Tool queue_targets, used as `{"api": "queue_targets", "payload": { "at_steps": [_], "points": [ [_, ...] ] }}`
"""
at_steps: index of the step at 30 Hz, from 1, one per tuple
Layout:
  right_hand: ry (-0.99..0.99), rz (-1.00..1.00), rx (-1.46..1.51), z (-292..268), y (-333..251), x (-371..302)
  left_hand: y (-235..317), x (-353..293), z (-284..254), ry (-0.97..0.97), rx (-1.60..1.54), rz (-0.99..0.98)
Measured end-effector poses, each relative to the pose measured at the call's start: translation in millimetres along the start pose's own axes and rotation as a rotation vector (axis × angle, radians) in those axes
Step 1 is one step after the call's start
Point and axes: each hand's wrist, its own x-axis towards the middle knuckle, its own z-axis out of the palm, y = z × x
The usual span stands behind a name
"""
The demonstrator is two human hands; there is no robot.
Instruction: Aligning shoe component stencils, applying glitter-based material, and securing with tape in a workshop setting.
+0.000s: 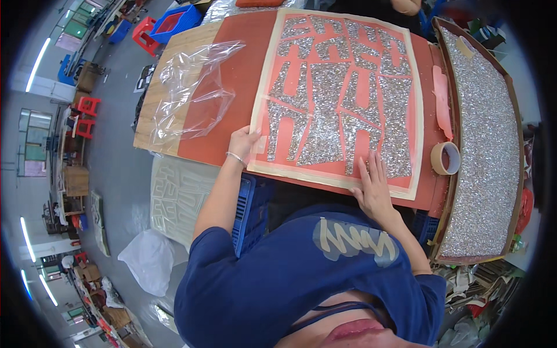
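A pink sheet edged with cream masking tape lies on a red-brown board. Glittery silver cut-out pieces cover much of it, with pink showing in the gaps. At the sheet's left edge, near the lower corner, my left hand has its fingers closed on the taped border; a small tape tab shows beside the fingertips. My right hand rests over the lower edge, fingers stretched out and lying flat on the pink and glitter surface. Some of the surface under that hand is hidden.
Crumpled clear plastic film lies left of the sheet. A tape roll and a pink strip sit on the right. Beyond them stands a long glitter-filled tray. Below are a blue crate and a white bag.
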Motion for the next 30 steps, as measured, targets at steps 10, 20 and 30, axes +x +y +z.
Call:
{"api": "queue_targets", "payload": {
  "at_steps": [10,20,30],
  "points": [
    [-0.173,-0.228,-0.122,55.1,-27.1,105.2,11.3,-24.6,-15.1,-0.134,0.077,0.007],
    [-0.063,-0.387,0.156,72.2,-66.1,112.8,-12.1,-98.6,-22.3,0.054,-0.248,0.061],
    [-0.203,0.015,0.828,68.1,-118.1,146.7,-10.3,-102.1,23.3,0.138,0.203,0.446]
  ]
}}
